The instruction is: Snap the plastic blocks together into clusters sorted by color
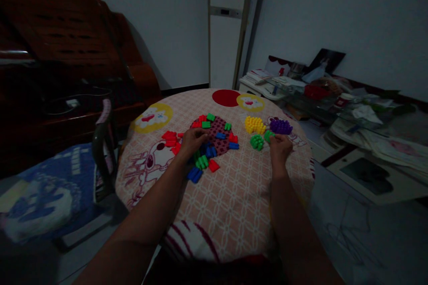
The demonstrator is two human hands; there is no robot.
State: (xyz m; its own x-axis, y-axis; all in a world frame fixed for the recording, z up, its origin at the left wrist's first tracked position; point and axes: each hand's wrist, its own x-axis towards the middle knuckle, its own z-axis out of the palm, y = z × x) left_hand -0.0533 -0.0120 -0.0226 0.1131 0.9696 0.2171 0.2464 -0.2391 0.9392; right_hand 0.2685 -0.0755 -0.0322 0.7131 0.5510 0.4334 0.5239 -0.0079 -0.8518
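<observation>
My left hand is over a scattered pile of plastic toy blocks, its fingers drawn together; whatever they may hold is hidden. Around it lie red blocks, green blocks, blue blocks and a separate red block. On the right, my right hand pinches a green knobbly block at the table surface. Beside that block sits a green cluster. Just behind are a yellow cluster and a purple cluster.
A patterned cloth covers the round table. A chair with a blue cushion stands to the left, before a wooden bench. To the right, a low cabinet carries papers and clutter. A tall white appliance stands behind.
</observation>
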